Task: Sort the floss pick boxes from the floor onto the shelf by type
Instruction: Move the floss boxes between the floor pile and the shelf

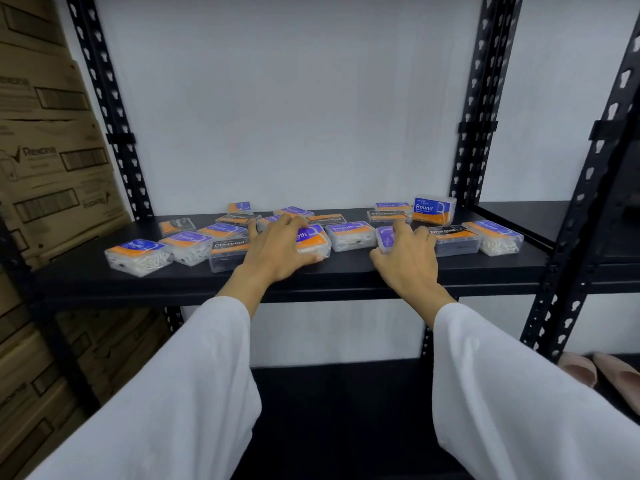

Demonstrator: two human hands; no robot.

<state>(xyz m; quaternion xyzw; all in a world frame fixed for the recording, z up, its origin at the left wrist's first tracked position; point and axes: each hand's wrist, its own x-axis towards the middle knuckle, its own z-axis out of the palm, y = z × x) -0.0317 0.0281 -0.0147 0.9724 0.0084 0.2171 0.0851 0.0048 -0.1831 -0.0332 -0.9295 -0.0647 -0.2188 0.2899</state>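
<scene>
Several clear floss pick boxes lie scattered and mixed on the black shelf (346,268). Blue-and-orange labels read Round (136,251) and Smooth (349,233); black labels read Charcoal (228,252). One Round box (433,209) stands upright at the back right. My left hand (277,251) rests over a Smooth box (313,242) in the middle, fingers wrapped on it. My right hand (405,258) grips a small blue-labelled box (385,239), its name hidden by my fingers. Both arms wear white sleeves.
Black slotted uprights (476,109) frame the shelf against a white wall. Stacked cardboard cartons (52,161) stand at the left. A lower black shelf (346,393) sits below. Pink shoes (595,372) lie at the lower right.
</scene>
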